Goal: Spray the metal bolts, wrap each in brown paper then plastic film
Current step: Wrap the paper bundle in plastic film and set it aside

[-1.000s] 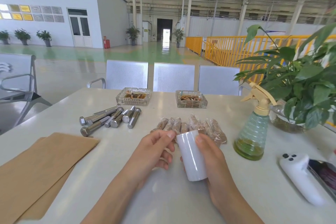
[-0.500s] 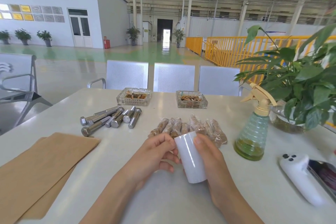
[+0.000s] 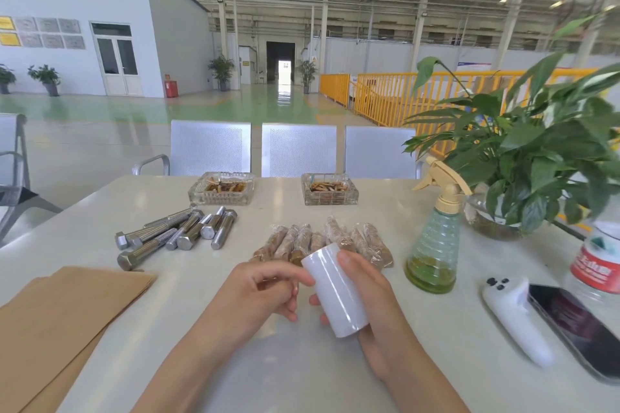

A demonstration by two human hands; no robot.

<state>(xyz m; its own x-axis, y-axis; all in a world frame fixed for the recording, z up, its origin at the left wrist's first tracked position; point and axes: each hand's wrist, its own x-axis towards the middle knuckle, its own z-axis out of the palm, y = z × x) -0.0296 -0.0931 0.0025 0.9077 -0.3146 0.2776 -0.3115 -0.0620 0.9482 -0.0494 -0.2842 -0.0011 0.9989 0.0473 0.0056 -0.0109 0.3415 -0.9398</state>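
Note:
My right hand [image 3: 372, 298] grips a white roll of plastic film [image 3: 337, 292], tilted, just above the table. My left hand [image 3: 265, 295] touches the roll's upper left edge with curled fingertips, picking at the film. Behind the roll lie several bolts wrapped in brown paper and film [image 3: 335, 240]. Several bare metal bolts [image 3: 177, 233] lie in a pile to the left. Brown paper sheets [image 3: 63, 315] are stacked at the near left. A green spray bottle [image 3: 432, 251] stands to the right.
Two glass ashtrays [image 3: 221, 189] [image 3: 330, 191] sit at the table's far side. A potted plant [image 3: 523, 157], a water bottle [image 3: 597, 265], a white controller [image 3: 513, 315] and a phone [image 3: 577, 322] crowd the right side. Metal chairs [image 3: 298, 151] stand behind the table.
My left fingertips have slid along the roll's top edge and curled in more. The roll has stayed in my right hand, shifting slightly.

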